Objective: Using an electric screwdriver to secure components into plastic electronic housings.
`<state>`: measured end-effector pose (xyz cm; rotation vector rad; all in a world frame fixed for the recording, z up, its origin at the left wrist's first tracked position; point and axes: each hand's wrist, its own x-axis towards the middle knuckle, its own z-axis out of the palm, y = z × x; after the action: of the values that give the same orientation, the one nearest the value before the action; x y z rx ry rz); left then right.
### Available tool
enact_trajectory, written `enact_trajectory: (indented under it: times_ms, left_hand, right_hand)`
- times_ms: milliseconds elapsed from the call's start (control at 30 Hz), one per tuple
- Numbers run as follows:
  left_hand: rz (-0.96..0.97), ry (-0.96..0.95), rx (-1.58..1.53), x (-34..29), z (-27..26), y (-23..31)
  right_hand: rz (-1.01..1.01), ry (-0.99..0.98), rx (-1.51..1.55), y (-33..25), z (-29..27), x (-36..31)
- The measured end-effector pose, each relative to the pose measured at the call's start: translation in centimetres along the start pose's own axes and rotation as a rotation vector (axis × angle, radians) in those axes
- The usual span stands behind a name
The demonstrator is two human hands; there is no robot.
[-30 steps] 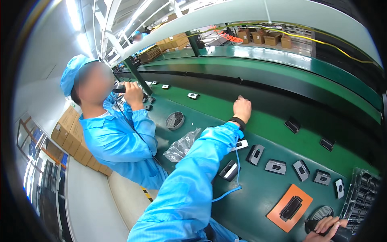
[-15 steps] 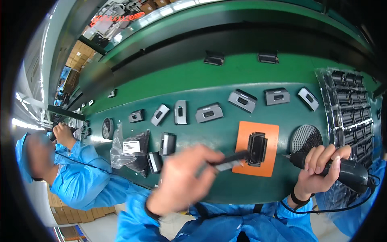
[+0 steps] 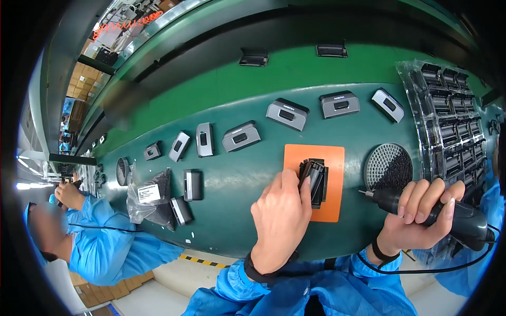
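My left hand (image 3: 284, 216) is closed on a dark, glossy plastic housing part (image 3: 314, 179), which it holds tilted over a black frame-like piece (image 3: 320, 197). Fingers hide part of both, so I cannot tell whether the part is seated. Beneath them lies an orange mat (image 3: 334, 181) on the green bench. In my right hand (image 3: 421, 210) is a black corded electric screwdriver (image 3: 458, 224), its fingers wrapped round the body. The metal bit points left, just below a round grey grid dish (image 3: 375, 166) with many small black screws on its right side.
Several grey-and-black housings (image 3: 241, 136) stand in a curved row beyond the mat. A bag of black parts (image 3: 154, 195) lies left, and a clear tray of black parts (image 3: 448, 116) right. A green conveyor (image 3: 211, 79) runs behind. A co-worker in blue (image 3: 110, 231) works at far left.
My left hand has moved right with the dark part, from beside the orange mat to over the black piece. The view has shifted; my right hand still grips the screwdriver.
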<state>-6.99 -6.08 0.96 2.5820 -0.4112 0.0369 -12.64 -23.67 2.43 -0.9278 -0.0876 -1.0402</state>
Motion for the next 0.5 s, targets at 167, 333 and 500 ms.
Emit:
enact_trajectory:
  times_ms: [167, 333, 500]
  left_hand:
    - [-0.034, -0.031, 0.105, 0.4, 0.0, 0.0]
    - [0.024, -0.055, 0.086, 0.9, 0.0, -0.6]
    - [0.081, -0.022, 0.075, 0.9, 0.0, -1.1]
  right_hand:
    - [0.008, -0.014, 0.004, -0.1, -0.5, 0.3]
    - [0.012, -0.063, 0.012, -0.6, -0.9, 0.3]
    - [0.030, -0.099, 0.001, -0.6, -1.2, 0.2]
